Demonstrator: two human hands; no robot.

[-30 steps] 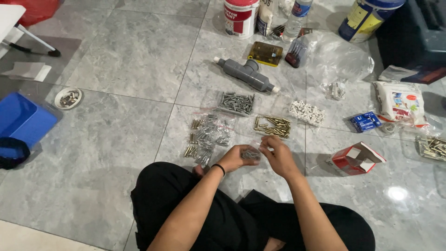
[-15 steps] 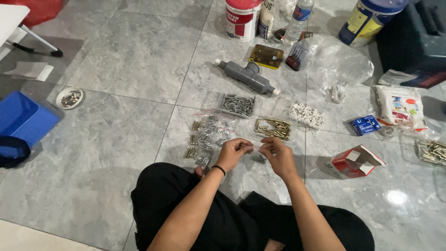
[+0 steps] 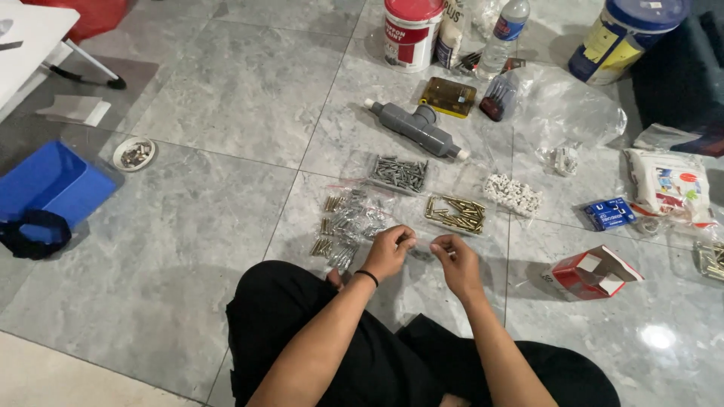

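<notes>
I sit cross-legged on a grey tiled floor. My left hand (image 3: pixel 388 252), with a black band at the wrist, and my right hand (image 3: pixel 456 264) are held close together over my knees. Both pinch a small clear plastic bag (image 3: pixel 422 252) between their fingertips; what is in it is hard to make out. Just ahead of my left hand lie several small clear bags of brass screws (image 3: pixel 347 222). Beyond my right hand lies a flat pack of brass screws (image 3: pixel 456 213).
Further out are a pack of grey screws (image 3: pixel 398 173), white plugs (image 3: pixel 513 194), a grey pipe tee (image 3: pixel 418 126), a red and white can (image 3: pixel 411 30) and a bottle (image 3: pixel 504 34). A torn red carton (image 3: pixel 592 273) lies right, a blue tray (image 3: pixel 49 185) and a small dish (image 3: pixel 134 154) left.
My hands have stayed over my knees, and only the fingers have shifted on the small bag. My right hand has dropped slightly towards me.
</notes>
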